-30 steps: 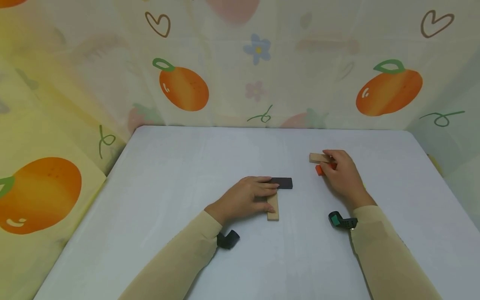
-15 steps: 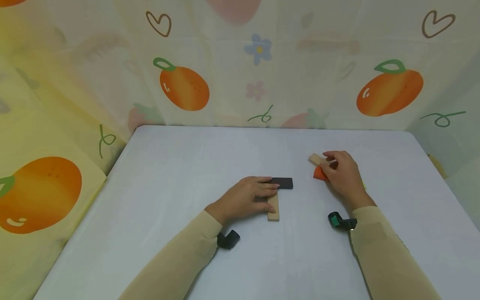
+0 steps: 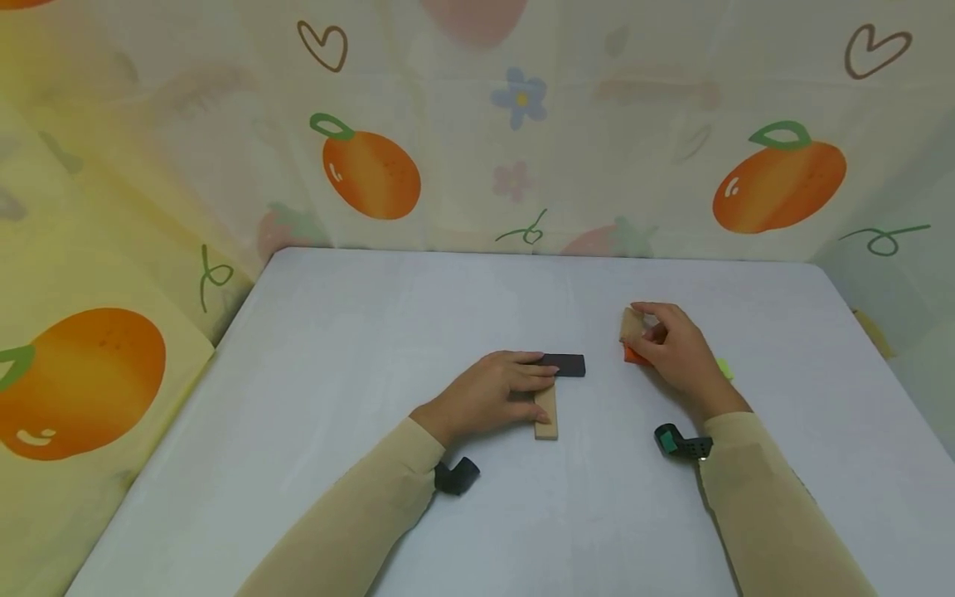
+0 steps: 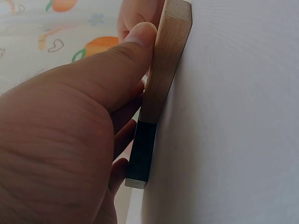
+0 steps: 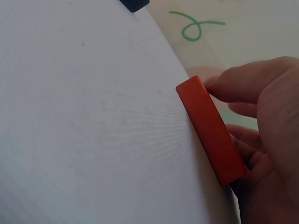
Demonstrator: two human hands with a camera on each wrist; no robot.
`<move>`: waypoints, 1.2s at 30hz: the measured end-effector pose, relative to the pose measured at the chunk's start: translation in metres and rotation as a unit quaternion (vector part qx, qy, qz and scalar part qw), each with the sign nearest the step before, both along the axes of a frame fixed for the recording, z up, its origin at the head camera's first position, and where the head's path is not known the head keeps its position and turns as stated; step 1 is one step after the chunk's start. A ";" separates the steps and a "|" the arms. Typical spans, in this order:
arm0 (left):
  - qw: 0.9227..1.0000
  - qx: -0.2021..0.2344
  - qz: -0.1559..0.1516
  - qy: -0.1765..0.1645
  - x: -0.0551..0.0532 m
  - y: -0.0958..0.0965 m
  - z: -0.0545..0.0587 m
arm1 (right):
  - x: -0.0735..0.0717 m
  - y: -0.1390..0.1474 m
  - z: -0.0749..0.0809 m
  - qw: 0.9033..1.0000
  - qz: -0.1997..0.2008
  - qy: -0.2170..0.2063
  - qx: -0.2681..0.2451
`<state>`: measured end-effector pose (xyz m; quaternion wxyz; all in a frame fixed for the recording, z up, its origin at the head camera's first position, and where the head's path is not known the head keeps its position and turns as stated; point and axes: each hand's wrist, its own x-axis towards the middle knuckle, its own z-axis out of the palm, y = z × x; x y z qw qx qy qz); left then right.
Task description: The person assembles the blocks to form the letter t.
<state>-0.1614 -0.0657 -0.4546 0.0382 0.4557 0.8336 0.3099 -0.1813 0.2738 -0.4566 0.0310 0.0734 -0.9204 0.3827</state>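
Observation:
In the head view my left hand (image 3: 485, 396) lies over two flat blocks that form a corner. Its fingers rest on the black block (image 3: 564, 365) and its thumb touches the plain wooden block (image 3: 546, 414). The left wrist view shows that thumb against the side of the wooden block (image 4: 168, 60), with the black block (image 4: 142, 151) adjoining it. Farther right, my right hand (image 3: 675, 352) pinches a second plain wooden block (image 3: 631, 323) between thumb and fingers. Just in front of it lies an orange block (image 3: 634, 356), which hides the wooden one in the right wrist view.
A yellow-green block (image 3: 724, 369) pokes out beside the right wrist. All of this is on a white-covered table (image 3: 336, 332). Behind the table's far edge hangs a patterned cloth (image 3: 448, 124), and another stretch of it runs along the left.
The second wooden block has turned from lying sideways to pointing toward me under my right fingers. The orange block has turned too and shifted slightly nearer. My left hand keeps its place.

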 end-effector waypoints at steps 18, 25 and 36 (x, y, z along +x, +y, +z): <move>1.000 -0.003 0.008 -0.022 0.001 0.000 0.003 | -0.001 -0.014 0.003 0.999 -0.030 -0.039 -0.018; 1.000 -0.002 0.006 -0.027 0.000 -0.001 0.002 | -0.005 -0.018 0.008 0.998 -0.033 -0.059 0.007; 1.000 -0.017 0.003 -0.025 0.003 0.001 0.002 | -0.012 -0.022 0.014 0.996 -0.020 -0.076 0.048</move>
